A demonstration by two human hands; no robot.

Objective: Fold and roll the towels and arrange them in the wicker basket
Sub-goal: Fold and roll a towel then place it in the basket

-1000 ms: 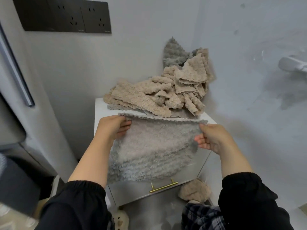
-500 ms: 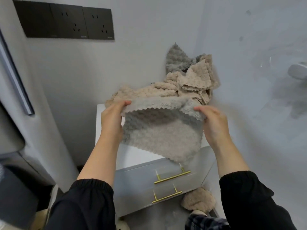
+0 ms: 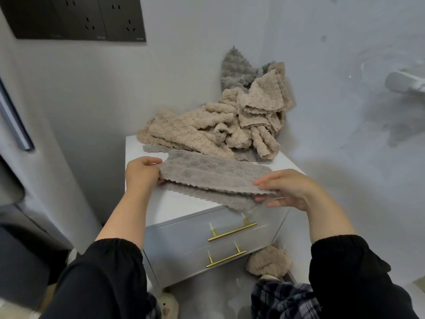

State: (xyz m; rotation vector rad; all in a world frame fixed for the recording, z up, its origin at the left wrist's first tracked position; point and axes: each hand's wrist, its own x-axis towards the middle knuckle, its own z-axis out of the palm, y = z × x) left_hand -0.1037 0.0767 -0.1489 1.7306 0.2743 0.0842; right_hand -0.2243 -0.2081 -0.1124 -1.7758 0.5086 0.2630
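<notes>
A grey towel (image 3: 211,176), folded over into a long strip, lies across the white cabinet top (image 3: 174,203). My left hand (image 3: 141,173) pinches its left end. My right hand (image 3: 289,189) pinches its right end, which hangs past the cabinet's front corner. Behind it lies a heap of beige towels (image 3: 213,132), with a darker grey towel (image 3: 234,67) propped against the wall corner. No wicker basket is in view.
The cabinet has two drawers with brass handles (image 3: 232,231). A beige towel (image 3: 269,263) lies on the floor at its right foot. Walls close in behind and to the right; black sockets (image 3: 76,17) are up left.
The towel, first held up spread open, was folded in half and laid down flat on the cabinet top. Both hands came down and apart with its ends.
</notes>
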